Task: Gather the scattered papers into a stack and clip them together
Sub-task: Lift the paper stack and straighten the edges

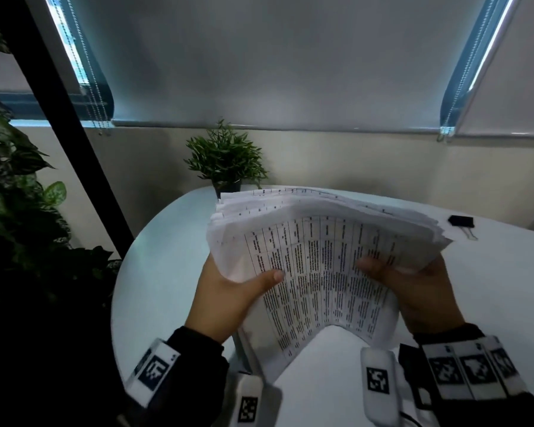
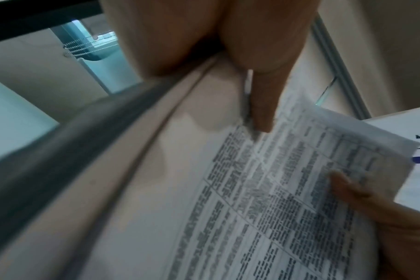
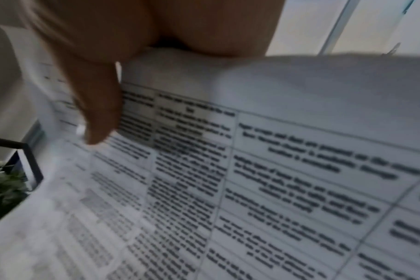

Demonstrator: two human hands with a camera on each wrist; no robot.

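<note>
Bare white table (image 1: 167,272) lying open along its left edge, potted plant (image 1: 225,158) blocking the far edge, binder clip (image 1: 461,223) sitting near the right edge.

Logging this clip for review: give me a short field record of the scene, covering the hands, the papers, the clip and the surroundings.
left hand: grips the stack's left edge, thumb on top
right hand: grips the stack's right edge, thumb on top
paper stack: held above the table, sagging in the middle, edges uneven; top sheet is a printed table
binder clip: black, lying on the table to the right, not on the papers
table: white, rounded
potted plant: at the table's far edge, behind the stack
task stage: papers gathered, not yet clipped
</note>
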